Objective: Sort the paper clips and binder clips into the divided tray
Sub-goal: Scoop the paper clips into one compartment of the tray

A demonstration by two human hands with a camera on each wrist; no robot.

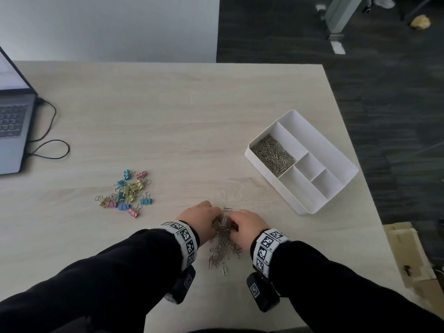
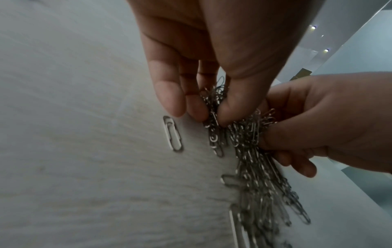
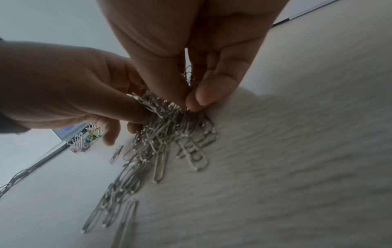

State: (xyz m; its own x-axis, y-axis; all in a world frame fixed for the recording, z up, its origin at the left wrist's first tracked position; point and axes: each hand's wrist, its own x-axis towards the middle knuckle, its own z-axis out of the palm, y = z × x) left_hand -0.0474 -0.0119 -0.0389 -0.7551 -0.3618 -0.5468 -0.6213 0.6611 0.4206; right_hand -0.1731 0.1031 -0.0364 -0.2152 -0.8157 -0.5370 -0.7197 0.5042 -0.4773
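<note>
A heap of silver paper clips (image 1: 222, 241) lies on the table near its front edge. My left hand (image 1: 199, 217) and right hand (image 1: 245, 223) meet over its far end, each pinching a bunch of the clips (image 2: 214, 107) (image 3: 169, 107) between thumb and fingers. Loose clips trail toward me from the heap (image 3: 118, 193). Coloured binder clips (image 1: 127, 193) lie in a cluster to the left, also seen small in the right wrist view (image 3: 84, 139). The white divided tray (image 1: 336, 198) sits at the right, with many paper clips (image 1: 272, 152) in its near-left compartment.
An open laptop (image 1: 12, 126) with a black looped cable (image 1: 48, 140) sits at the table's left edge. The table's right edge runs just past the tray, with dark floor and cardboard (image 1: 408, 255) beyond. Bare tabletop (image 1: 168, 116) stretches across the middle and back.
</note>
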